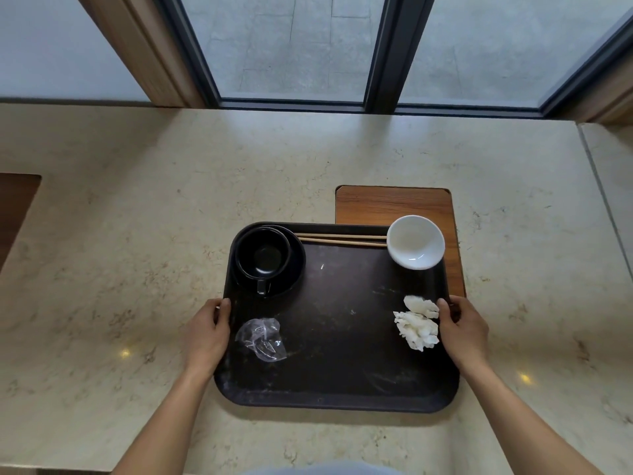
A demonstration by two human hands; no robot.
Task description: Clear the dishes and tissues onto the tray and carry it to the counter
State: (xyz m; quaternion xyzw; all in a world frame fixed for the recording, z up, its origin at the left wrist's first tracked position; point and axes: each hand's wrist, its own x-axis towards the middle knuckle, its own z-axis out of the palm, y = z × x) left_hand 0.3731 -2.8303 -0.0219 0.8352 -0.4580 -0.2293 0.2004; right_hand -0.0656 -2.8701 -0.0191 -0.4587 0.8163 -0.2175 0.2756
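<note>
Between the two hands sits the dark rectangular plastic tray (337, 337), its long axis running side to side from one palm to the other. The left hand (207, 334) is wrapped around the left rim about midway along that edge, thumb on top; the right hand (464, 332) grips the right rim at a matching spot, thumb over the lip. Both are closed on the tray, neither nearer than the other, so the load is split evenly.

Everything to be cleared appears to be aboard. Ahead of the left hand stands the black ceramic cup (263, 258) on its black saucer (294, 265). Just inside the left thumb lies a crumpled clear plastic wrapper (262, 339). Touching or just beside the right thumb are the crumpled white tissues (418, 323). Ahead of the right hand sits the empty white ceramic bowl (415, 242), with the pair of wooden chopsticks (340, 238) lying along the far rim between bowl and saucer.

The tray rests on the beige marble tabletop (120, 252), its far right corner over a brown wooden board (394, 204). The next move is likely a level lift straight up; the cup and bowl at the far corners could slide if the far edge dips.
</note>
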